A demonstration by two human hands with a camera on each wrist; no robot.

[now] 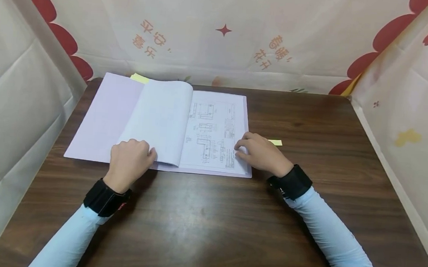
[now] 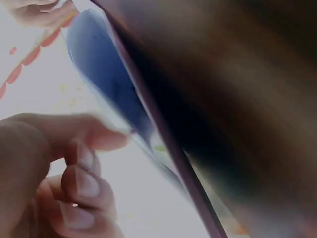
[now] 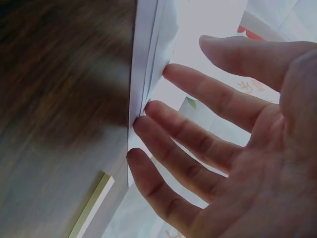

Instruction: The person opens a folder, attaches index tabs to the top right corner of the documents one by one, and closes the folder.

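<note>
An open lilac folder (image 1: 103,117) holds white sheets, with a turned sheet (image 1: 159,117) arching over to the left. The sheet on the right side bears technical drawings (image 1: 207,129). My left hand (image 1: 128,160) is over the lower edge of the turned sheet, its fingers curled; in the left wrist view nothing shows inside them, and the thumb (image 2: 104,134) reaches to the paper. My right hand (image 1: 259,151) lies across the folder's right edge. In the right wrist view its fingers (image 3: 183,129) are spread, the tips at the edges of the sheets.
A small yellow pad (image 1: 275,142) lies on the dark wooden table (image 1: 193,223), right of the folder and partly behind the right hand. Another yellow piece (image 1: 140,78) sticks out at the turned sheet's top edge. Pale printed curtains (image 1: 219,55) surround the table's back and sides.
</note>
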